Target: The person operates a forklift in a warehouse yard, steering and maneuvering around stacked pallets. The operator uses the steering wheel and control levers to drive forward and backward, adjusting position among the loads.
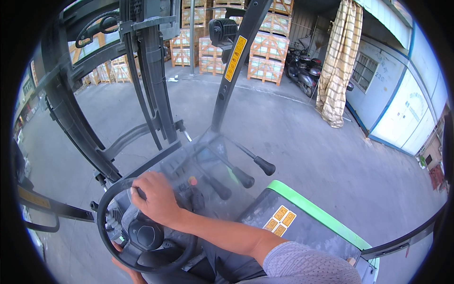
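Observation:
A black steering wheel [100, 215] with a round centre hub [147, 235] stands in front of me on a forklift. My right hand [155, 195] reaches across from the right and is closed on the wheel's upper rim. At the wheel's lower left, my left hand [126, 270] wraps round the rim, partly hidden behind it. Right of the wheel, several black-knobbed levers [265, 165] rise from the dash, touched by neither hand. A red button [192, 181] sits between the wheel and the levers.
The forklift's black mast [153, 71] rises ahead on the left. Stacked wooden crates [267, 52] stand beyond the grey concrete floor [283, 128]. Motorbikes [305, 73], a checked curtain [338, 61] and a pale blue-edged cabin [388, 94] are at the right. A green-edged cover [312, 206] lies beside me.

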Available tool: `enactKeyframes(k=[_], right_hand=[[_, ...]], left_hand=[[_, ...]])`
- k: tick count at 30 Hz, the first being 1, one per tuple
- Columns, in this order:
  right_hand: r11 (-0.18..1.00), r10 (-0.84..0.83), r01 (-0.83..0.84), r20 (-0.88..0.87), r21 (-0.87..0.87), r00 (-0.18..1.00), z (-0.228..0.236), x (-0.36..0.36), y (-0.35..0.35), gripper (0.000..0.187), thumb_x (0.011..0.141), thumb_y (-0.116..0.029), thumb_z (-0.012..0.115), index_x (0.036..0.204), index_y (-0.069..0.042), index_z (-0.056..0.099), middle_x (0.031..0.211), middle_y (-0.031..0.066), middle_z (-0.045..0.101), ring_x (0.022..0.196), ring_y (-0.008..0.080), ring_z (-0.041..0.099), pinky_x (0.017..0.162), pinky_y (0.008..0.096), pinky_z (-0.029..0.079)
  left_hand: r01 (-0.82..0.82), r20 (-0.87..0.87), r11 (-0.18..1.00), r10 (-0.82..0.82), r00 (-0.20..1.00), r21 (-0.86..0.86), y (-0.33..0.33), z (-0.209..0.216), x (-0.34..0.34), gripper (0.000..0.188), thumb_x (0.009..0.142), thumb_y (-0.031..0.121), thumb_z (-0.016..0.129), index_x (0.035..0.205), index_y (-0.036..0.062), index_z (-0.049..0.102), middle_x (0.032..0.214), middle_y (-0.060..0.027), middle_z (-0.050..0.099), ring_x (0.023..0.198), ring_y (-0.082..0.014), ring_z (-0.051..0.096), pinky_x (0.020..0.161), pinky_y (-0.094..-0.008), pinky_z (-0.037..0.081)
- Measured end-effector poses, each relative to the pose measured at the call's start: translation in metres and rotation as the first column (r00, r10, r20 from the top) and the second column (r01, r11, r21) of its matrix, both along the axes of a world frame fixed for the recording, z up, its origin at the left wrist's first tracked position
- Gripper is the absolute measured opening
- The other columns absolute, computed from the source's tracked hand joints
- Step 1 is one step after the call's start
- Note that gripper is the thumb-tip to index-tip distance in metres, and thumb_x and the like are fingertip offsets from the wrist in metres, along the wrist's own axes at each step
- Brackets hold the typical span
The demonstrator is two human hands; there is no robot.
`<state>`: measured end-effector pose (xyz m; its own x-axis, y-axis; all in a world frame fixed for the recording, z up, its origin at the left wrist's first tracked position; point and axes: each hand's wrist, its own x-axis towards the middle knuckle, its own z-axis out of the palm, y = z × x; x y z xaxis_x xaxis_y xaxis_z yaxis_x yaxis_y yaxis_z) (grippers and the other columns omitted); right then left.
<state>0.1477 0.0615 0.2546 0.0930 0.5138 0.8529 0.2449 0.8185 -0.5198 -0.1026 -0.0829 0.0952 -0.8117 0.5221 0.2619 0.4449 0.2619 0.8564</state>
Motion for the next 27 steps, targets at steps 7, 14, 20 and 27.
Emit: enactKeyframes(k=[7,14,20,27], right_hand=[[0.998,-0.059,0.06,0.032,-0.032,0.998,-0.008,-0.015,-0.04,0.015,0.083,-0.006,0.073,0.092,-0.006,0.062,0.09,0.0109,0.064,0.085,0.0339,0.061,0.078,0.0435,0.047],[0.991,-0.129,0.132,0.112,-0.022,0.985,-0.028,-0.02,-0.085,0.017,0.082,-0.006,0.074,0.095,-0.005,0.063,0.092,0.0107,0.065,0.088,0.0312,0.063,0.079,0.0425,0.048],[0.988,-0.111,0.129,0.2,-0.083,0.973,-0.052,-0.01,-0.147,0.017,0.082,-0.006,0.075,0.095,-0.005,0.065,0.094,0.0097,0.066,0.089,0.0298,0.064,0.078,0.0412,0.047],[0.981,0.067,-0.012,0.28,-0.191,0.958,-0.089,-0.047,-0.247,0.019,0.079,-0.006,0.079,0.095,-0.006,0.067,0.095,0.0073,0.067,0.091,0.027,0.065,0.078,0.0389,0.049]], left_hand=[[0.043,-0.132,0.995,-0.031,0.991,0.086,-0.021,-0.015,-0.039,0.057,0.107,0.037,0.058,0.068,-0.0035,0.049,0.056,0.0007,0.041,0.059,-0.0095,0.035,0.046,-0.0376,0.028],[0.328,-0.572,0.94,-0.22,0.79,0.091,-0.042,-0.047,-0.103,0.041,0.097,0.026,0.061,0.067,-0.0024,0.052,0.054,-0.013,0.05,0.05,-0.0268,0.05,0.049,-0.0419,0.034],[0.2,-0.387,0.974,-0.143,0.911,0.111,-0.051,-0.028,-0.103,0.049,0.104,0.027,0.058,0.068,-0.0052,0.053,0.051,-0.0114,0.044,0.052,-0.013,0.04,0.047,-0.0429,0.031],[0.188,-0.371,0.982,-0.165,0.914,0.027,-0.062,-0.015,-0.116,0.041,0.1,0.021,0.061,0.07,-0.007,0.055,0.054,-0.0185,0.049,0.048,-0.0216,0.046,0.05,-0.0429,0.04]])
